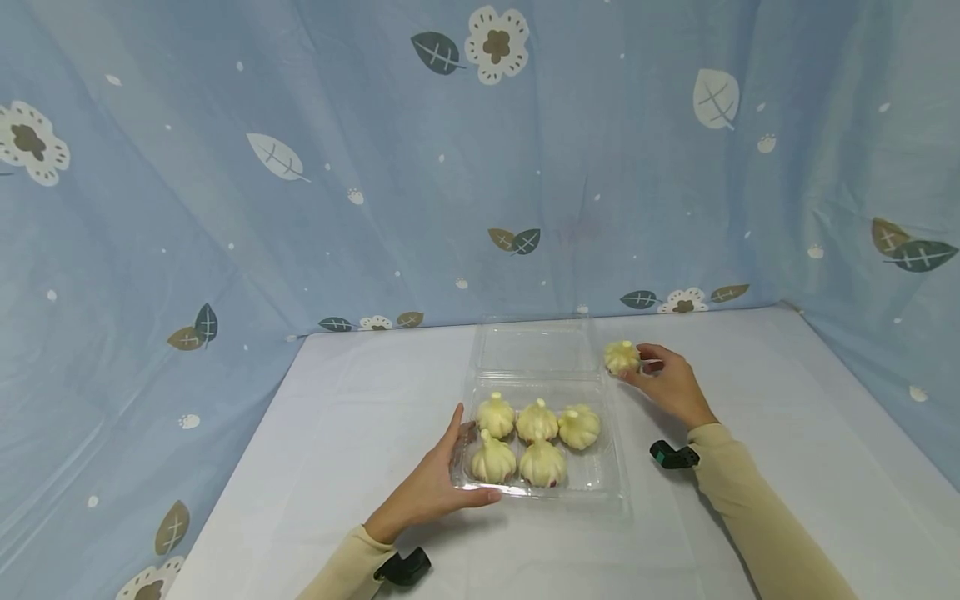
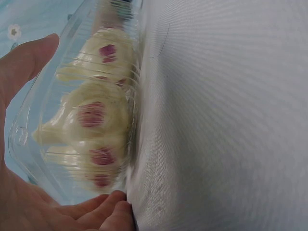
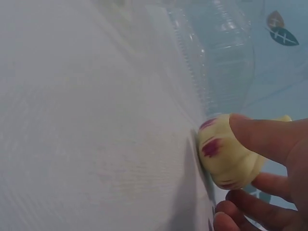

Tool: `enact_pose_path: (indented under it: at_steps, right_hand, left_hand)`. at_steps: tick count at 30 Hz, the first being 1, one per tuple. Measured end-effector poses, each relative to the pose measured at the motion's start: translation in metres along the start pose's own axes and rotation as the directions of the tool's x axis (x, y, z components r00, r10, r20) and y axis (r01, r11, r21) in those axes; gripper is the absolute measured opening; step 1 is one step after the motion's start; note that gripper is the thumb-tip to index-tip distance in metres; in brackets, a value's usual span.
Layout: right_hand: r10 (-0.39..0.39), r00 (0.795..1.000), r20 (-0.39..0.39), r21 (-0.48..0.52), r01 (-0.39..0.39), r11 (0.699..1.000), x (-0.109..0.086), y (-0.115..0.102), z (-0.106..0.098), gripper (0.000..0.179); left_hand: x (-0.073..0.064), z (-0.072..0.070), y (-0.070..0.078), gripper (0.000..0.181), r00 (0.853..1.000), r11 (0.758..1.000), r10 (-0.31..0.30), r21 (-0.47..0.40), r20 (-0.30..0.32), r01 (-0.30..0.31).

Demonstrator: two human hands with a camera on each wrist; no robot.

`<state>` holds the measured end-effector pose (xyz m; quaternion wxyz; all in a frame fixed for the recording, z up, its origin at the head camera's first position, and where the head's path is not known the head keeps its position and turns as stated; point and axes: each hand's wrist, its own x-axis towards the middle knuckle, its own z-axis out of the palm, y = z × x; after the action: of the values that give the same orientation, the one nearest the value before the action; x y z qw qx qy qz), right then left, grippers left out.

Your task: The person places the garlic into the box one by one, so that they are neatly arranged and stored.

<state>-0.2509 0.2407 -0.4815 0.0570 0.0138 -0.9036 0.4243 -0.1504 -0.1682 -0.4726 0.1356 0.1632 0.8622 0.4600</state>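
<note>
A clear plastic clamshell box (image 1: 592, 483) lies on the white cloth, its lid (image 1: 536, 346) folded back toward the curtain. Several pale garlic bulbs (image 1: 543, 463) sit in the tray in two rows, and the front right part of the tray is bare. My left hand (image 1: 427, 483) grips the box at its left side, thumb along the near edge; the left wrist view shows purple patches on the bulbs through the wall. To the right of the lid, my right hand (image 1: 671, 387) pinches another garlic bulb (image 3: 228, 151) between thumb and fingers, low at the cloth.
The white cloth (image 1: 322, 433) covers the table around the box. A blue curtain (image 1: 420, 183) printed with leaves and flowers hangs behind and along both sides. Each wrist carries a small black camera (image 1: 405, 568).
</note>
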Motion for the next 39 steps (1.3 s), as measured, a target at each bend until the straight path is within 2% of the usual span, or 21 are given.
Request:
enact_pose_path:
  at_steps: [10, 19, 29, 39]
  right_hand:
    - [-0.028, 0.999, -0.029, -0.046, 0.026, 0.999, 0.0014, 0.0025, 0.0054, 0.071]
    - [-0.055, 0.997, -0.061, -0.061, 0.052, 0.997, 0.0024, 0.0042, 0.0092, 0.063]
    - [-0.043, 0.996, -0.078, -0.061, 0.038, 0.997, 0.0009, 0.0011, 0.0076, 0.062]
    - [-0.026, 0.996, -0.082, -0.058, 0.021, 0.998, -0.0016, -0.0004, 0.0051, 0.064]
  left_hand:
    - [0.0002, 0.0005, 0.0009, 0.135, 1.0, 1.0, 0.003, 0.004, -0.006, -0.002]
    - [0.0011, 0.0006, -0.0001, 0.135, 1.0, 1.0, 0.004, 0.006, -0.007, -0.004]
    - [0.0017, 0.0014, -0.0033, 0.136, 1.0, 1.0, 0.008, 0.007, -0.009, -0.008]
    - [-0.0003, 0.0006, 0.0, 0.135, 1.0, 1.0, 0.003, 0.006, -0.002, -0.003]
